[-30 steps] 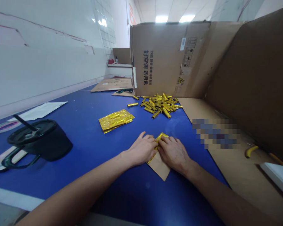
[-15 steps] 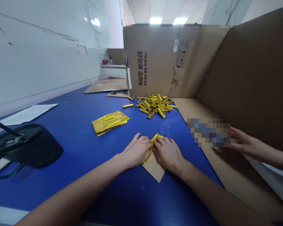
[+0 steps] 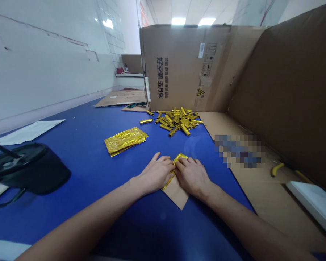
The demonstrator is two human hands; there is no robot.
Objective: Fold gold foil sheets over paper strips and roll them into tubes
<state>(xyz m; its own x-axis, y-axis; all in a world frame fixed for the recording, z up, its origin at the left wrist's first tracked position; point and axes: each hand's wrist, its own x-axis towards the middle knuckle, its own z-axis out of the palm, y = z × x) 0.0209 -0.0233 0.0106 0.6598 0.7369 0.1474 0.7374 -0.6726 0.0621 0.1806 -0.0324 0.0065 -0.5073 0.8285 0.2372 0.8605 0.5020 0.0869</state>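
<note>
Left hand and right hand press gold foil on a blue table.

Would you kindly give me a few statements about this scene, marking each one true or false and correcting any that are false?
1. The left hand and the right hand both rest on a gold foil strip over a sheet of brown paper. True.
2. The left hand grips the black lidded cup. False: the black lidded cup stands off to the left, apart from both hands.
3. A heap of gold foil tubes lies on the blue table in front of a cardboard box. True.
4. The flat stack of gold foil sits inside the cardboard box. False: the flat stack of gold foil lies on the blue table, left of the heap.
</note>
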